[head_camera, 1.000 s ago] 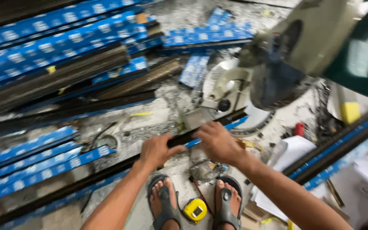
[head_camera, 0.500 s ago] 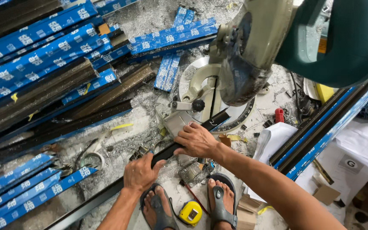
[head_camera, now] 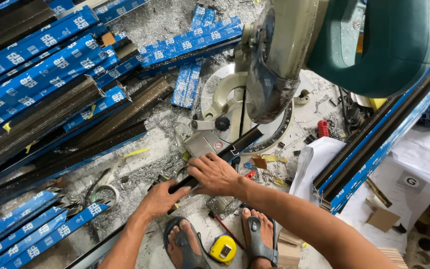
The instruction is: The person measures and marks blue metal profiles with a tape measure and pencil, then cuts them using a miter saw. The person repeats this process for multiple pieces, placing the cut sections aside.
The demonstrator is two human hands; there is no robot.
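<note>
Both hands rest on a long black aluminium profile [head_camera: 210,162] that runs diagonally from the lower left of the floor up onto the base of a mitre saw [head_camera: 274,65], its far end lying under the raised blade guard. The left hand [head_camera: 162,199] is laid over the profile lower down, fingers curled round it and pressing it to the floor. The right hand [head_camera: 216,174] grips the same profile just beside the saw's fence, fingers wrapped over its top edge, though how far they close underneath cannot be seen from above. The saw's green motor housing [head_camera: 389,45] fills the upper right. To the left lie stacked profiles wrapped in blue printed film [head_camera: 36,60], with bare dark ones between them, and metal swarf [head_camera: 165,20] is strewn over the floor around the saw. The person's feet in grey sandals [head_camera: 257,239] stand just below the hands, with a yellow tape measure [head_camera: 223,248] between them. A white cloth [head_camera: 317,159] lies right of the saw base, next to another blue-filmed profile [head_camera: 384,129] running diagonally.
</note>
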